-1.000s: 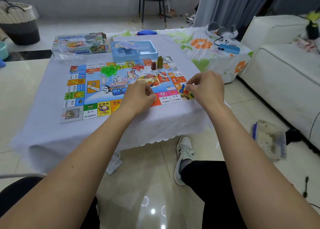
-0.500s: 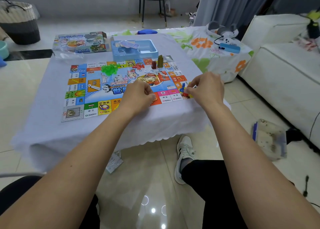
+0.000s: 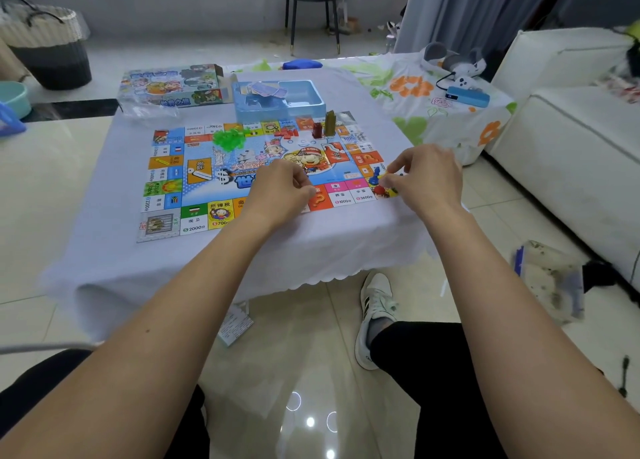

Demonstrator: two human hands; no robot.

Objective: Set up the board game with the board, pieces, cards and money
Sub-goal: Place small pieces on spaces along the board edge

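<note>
The colourful game board (image 3: 194, 178) lies flat on the white tablecloth. My left hand (image 3: 277, 191) rests on the board's near middle with its fingers curled; anything inside it is hidden. My right hand (image 3: 427, 178) hovers at the board's near right corner, thumb and forefinger pinched on a small pawn. Just left of those fingertips stand a blue pawn (image 3: 375, 177) and a red pawn (image 3: 380, 191). At the far side of the board are a pile of green houses (image 3: 230, 138), red pieces (image 3: 285, 132) and a tall olive piece (image 3: 329, 123).
A blue tray (image 3: 313, 103) holding cards (image 3: 265, 89) sits behind the board, with the game box (image 3: 173, 86) and a clear plastic bag (image 3: 149, 108) to its left. A floral-covered table (image 3: 433, 112) and a white sofa (image 3: 571, 139) stand to the right. My shoe (image 3: 375, 306) is under the table edge.
My right hand has come down slightly to the pawns at the near right corner. My left hand has hardly moved.
</note>
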